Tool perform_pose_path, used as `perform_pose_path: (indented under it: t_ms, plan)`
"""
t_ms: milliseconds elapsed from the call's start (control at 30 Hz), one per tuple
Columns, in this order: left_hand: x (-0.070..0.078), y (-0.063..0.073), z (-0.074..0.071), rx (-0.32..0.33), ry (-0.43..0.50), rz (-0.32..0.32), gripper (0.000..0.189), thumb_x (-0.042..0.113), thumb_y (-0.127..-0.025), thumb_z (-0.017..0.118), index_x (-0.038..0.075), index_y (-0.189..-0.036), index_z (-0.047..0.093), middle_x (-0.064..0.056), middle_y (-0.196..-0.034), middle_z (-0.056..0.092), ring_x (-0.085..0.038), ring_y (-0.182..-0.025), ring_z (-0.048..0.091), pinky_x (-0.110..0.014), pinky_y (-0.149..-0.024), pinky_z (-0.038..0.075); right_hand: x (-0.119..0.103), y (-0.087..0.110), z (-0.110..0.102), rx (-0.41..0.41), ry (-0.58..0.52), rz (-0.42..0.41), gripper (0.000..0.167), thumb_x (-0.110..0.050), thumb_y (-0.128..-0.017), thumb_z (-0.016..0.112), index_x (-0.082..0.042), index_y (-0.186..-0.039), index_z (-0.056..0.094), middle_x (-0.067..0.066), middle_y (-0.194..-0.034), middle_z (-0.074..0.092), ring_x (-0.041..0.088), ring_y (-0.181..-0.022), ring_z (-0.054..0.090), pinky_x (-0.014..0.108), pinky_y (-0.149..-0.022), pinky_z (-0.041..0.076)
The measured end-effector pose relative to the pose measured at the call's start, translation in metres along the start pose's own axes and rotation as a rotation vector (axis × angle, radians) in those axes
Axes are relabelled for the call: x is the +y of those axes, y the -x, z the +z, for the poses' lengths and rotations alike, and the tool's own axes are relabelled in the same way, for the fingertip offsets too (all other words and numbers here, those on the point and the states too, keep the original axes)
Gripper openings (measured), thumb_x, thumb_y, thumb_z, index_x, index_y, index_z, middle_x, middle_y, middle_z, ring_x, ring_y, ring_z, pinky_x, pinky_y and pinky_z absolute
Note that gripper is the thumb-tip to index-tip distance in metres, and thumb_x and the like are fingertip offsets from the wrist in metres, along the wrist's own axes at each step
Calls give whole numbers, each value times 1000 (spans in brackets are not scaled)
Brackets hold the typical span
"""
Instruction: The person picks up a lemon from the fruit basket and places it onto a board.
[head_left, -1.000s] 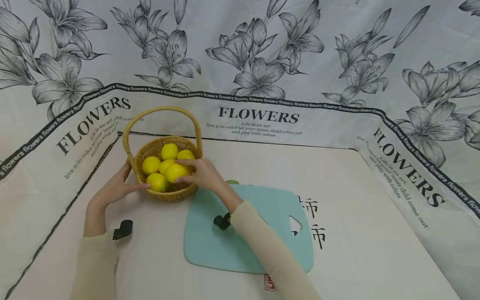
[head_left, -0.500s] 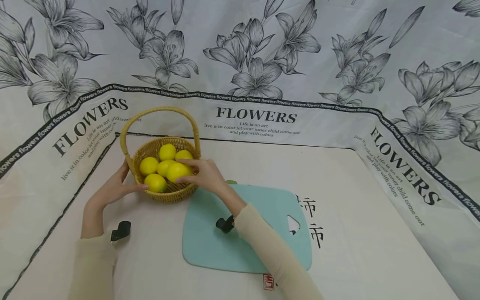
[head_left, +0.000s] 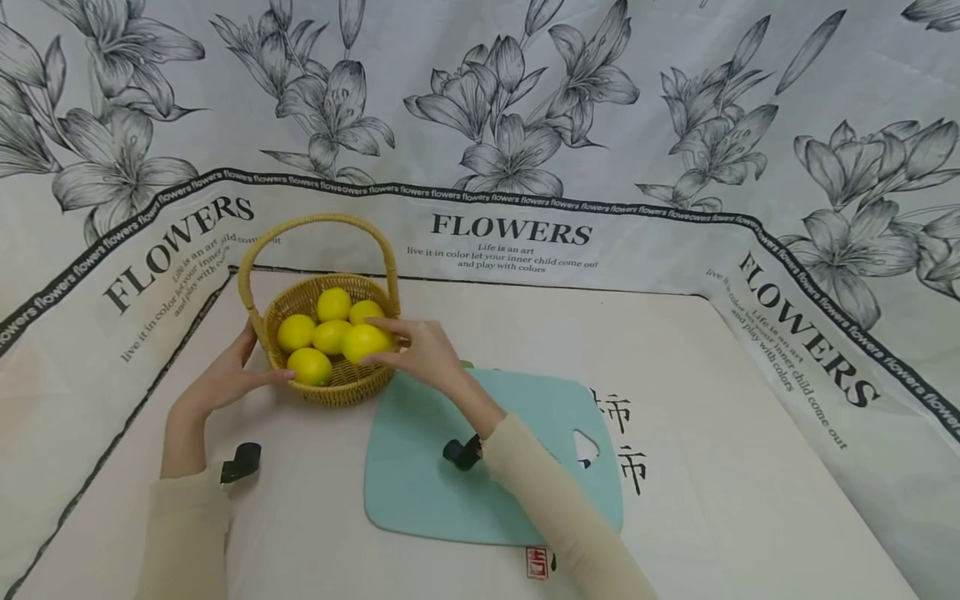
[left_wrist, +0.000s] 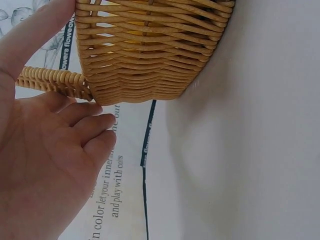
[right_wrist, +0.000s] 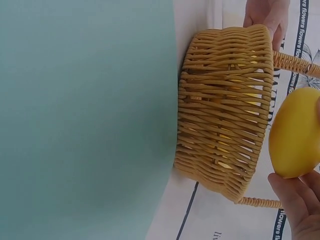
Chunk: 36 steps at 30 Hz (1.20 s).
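Observation:
A wicker basket [head_left: 341, 392] with a tall arched handle holds several yellow lemons [head_left: 310, 367]. My right hand [head_left: 420, 354] pinches one lemon [right_wrist: 295, 132] between thumb and fingers. In the head view that lemon overlaps the basket's right rim; the right wrist view shows it above the rim. My left hand [head_left: 225, 375] holds the basket's left side, its thumb at the front rim and its other fingers near the handle's base. From the left wrist, the fingers [left_wrist: 95, 125] lie beside the woven wall, just below the handle.
A light teal cutting board [head_left: 420, 483] lies right of the basket, partly under my right forearm. Something green [head_left: 467, 364] peeks out behind its far edge. The white tablecloth [head_left: 712, 500] carries black characters and a red stamp. A flower-printed curtain [head_left: 517, 100] closes off the back and sides.
My right hand has drawn the pinched lemon slightly to the right, away from the other lemons and toward the basket's rim. My left hand stays at the basket.

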<state>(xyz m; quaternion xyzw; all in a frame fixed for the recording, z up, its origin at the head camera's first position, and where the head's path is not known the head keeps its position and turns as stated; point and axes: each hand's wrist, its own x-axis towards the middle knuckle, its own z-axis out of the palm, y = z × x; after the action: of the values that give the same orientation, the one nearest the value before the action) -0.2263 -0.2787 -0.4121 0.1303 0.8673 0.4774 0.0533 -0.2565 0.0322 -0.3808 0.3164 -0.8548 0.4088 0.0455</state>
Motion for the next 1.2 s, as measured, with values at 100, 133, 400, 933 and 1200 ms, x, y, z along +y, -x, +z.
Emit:
perform_pose_path:
  t_ms: [100,133,400,933,1200]
  plan:
    - [0,0,0,1,-2,2,110,31,-86,73,30,-151,-16,-9,-159,-16,-43,-143,-7,-68,-110,3,0,3,-4,5,-20,7,55,-33,-78,79,-16,-128,64,8,-129,61,18,-116,60,31,-89,54]
    - [0,0,0,2,0,2,110,31,-86,73,30,-151,-16,-9,-159,-16,-43,-143,-7,-68,-110,3,0,4,-6,9,-23,8,55,-32,-78,79,-16,-128,64,8,-129,61,19,-117,59,31,-90,54]
    - [0,0,-1,0,0,0,111,31,-86,73,30,-151,-16,-8,-159,-16,-43,-143,-7,-67,-111,3,1,12,-17,37,-29,-5,55,-29,-78,80,-14,-128,64,6,-129,61,19,-118,58,25,-89,53]
    - [-3,-1,0,-4,7,-2,111,29,-86,73,32,-150,-17,-6,-159,-17,-42,-143,-8,-67,-111,2,10,32,-32,61,-40,17,55,-26,-78,80,-11,-128,64,1,-129,62,16,-118,58,27,-90,53]
    - [-3,-2,-1,-1,8,-2,111,29,-86,74,33,-150,-17,-5,-159,-17,-41,-144,-8,-67,-110,2,13,39,-39,80,-27,19,54,-23,-77,81,-11,-127,65,2,-128,62,17,-116,59,24,-89,52]
